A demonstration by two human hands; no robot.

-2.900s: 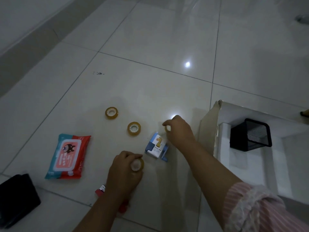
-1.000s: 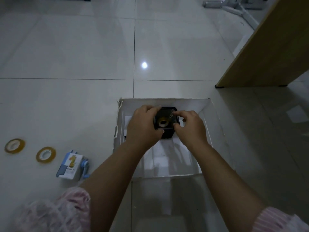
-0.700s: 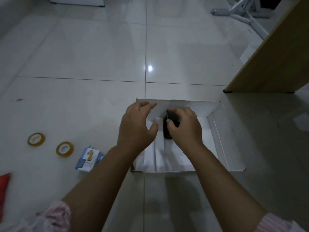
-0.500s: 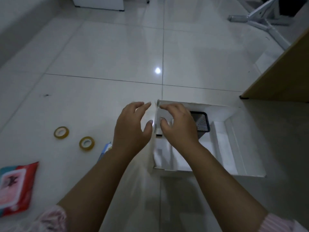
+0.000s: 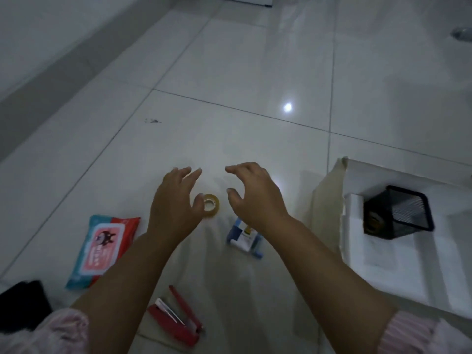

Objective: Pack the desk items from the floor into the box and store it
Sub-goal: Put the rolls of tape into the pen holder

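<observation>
L sleeve [image 5: 63, 330] & R sleeve [image 5: 419, 333]: pink w/ thin pale stripes, bunched up by elbows, cuffs frilly-looking. Forearms bare down to L hand [image 5: 173, 208] & R hand [image 5: 255, 198].

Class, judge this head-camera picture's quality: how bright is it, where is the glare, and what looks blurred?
Head view: dim overall; one bright light reflection glares on the glossy white tiled floor; the pink striped sleeve at the bottom left corner and the black object beside it are smeared; the yellow tape roll is fairly sharp.
</observation>
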